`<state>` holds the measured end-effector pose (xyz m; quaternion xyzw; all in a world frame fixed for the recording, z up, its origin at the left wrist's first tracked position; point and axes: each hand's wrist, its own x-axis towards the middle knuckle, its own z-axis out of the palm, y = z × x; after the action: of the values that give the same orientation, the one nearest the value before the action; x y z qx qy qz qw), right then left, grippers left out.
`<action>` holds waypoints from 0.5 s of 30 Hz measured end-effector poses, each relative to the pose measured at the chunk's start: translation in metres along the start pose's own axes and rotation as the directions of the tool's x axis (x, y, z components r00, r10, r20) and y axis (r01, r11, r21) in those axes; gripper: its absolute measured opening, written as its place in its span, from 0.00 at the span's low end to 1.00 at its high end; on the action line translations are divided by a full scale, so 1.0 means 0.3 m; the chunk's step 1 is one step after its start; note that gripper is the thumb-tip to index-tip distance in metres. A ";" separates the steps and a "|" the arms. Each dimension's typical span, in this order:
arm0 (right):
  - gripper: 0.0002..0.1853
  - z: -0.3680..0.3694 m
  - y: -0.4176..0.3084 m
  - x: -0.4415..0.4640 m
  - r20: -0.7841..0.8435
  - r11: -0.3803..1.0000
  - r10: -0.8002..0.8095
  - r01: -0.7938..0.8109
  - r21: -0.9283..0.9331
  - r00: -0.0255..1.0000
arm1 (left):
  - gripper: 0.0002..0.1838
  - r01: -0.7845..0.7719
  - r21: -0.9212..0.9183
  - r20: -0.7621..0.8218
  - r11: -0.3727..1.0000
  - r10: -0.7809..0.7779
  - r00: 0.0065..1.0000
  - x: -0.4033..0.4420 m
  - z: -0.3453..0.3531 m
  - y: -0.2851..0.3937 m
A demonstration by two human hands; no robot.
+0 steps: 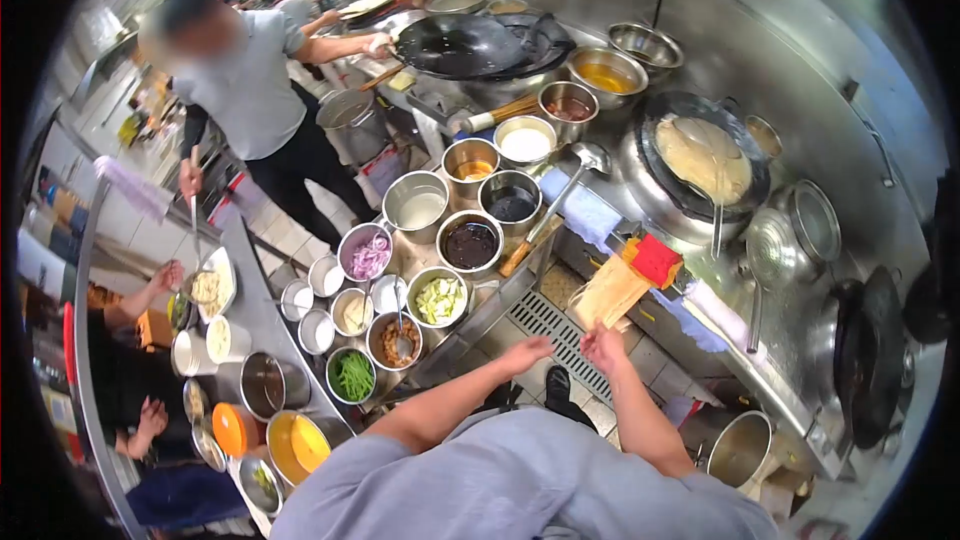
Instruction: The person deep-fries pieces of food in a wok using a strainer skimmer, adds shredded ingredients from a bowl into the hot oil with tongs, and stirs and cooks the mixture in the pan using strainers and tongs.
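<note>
Admittedly, the red-topped bundle [628, 283] at the stove's [790, 392] front edge could drop toward the floor grate [552, 325] if bumped, our left hand [527, 352] being empty and our right hand's [603, 348] grip impossible to tell.

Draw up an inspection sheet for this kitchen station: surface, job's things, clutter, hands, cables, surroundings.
Surface: steel counter, with an orange-topped container on it.
Job's things: tan-and-red bundle by the right hand; contact unclear.
Clutter: ladle lying beside a bowl of dark sauce; blue cloth near it.
Hands: left hand, nothing seen in it; right hand, at the bundle's tan end.
Cables: nothing seen.
Surroundings: co-worker with one hand at a black wok.
</note>
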<state>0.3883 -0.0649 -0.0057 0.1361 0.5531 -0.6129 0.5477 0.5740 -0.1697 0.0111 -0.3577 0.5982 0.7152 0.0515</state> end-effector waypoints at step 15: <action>0.12 -0.341 1.073 -0.455 -0.487 0.694 -0.673 0.250 -0.675 0.557 | 0.18 -0.229 0.535 0.255 0.813 0.102 0.961 0.123 -0.035 -0.115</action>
<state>0.6575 0.1591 -0.1064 0.0436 0.8797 -0.4591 0.1164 0.5686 -0.1825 -0.0385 -0.1938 0.8010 0.5447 0.1554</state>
